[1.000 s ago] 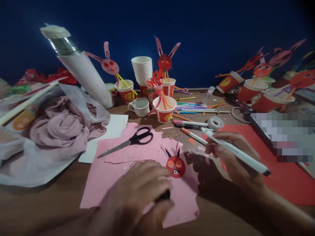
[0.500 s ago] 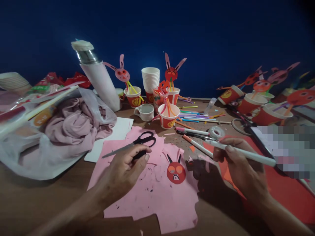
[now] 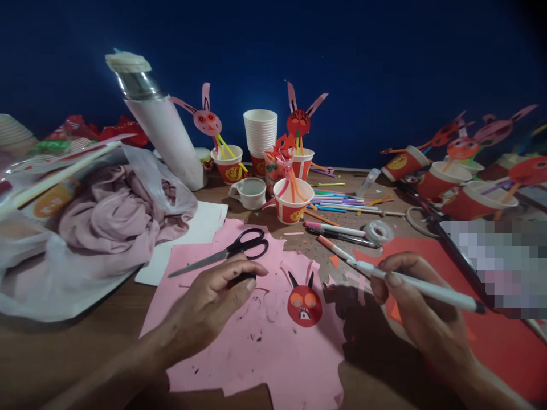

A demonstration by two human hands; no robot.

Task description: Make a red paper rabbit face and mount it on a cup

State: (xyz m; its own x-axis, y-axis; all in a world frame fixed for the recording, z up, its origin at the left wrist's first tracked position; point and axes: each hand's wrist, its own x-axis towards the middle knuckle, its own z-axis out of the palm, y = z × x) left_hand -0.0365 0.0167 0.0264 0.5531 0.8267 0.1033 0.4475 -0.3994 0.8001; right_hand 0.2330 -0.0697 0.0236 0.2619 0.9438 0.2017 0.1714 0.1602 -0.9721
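My right hand grips a white marker pen, its tip pointing left and its dark end to the right. My left hand is closed over the pink paper, with a small black thing like a marker cap between thumb and fingers, mostly hidden. Just beyond it lie black-handled scissors. On the pink sheet, between my hands, rests a round red paper face with orange eyes, a white mouth piece and black-marked pink ears.
Red paper cups holding straws and paper faces stand behind, more at right. A tilted white thermos and plastic bag are left. Markers, a tape roll, straws, red paper and a screen device lie right.
My right hand has moved slightly down with the marker, whose dark end now shows. My left hand sits a little lower, apart from the scissors. The view has shifted slightly.
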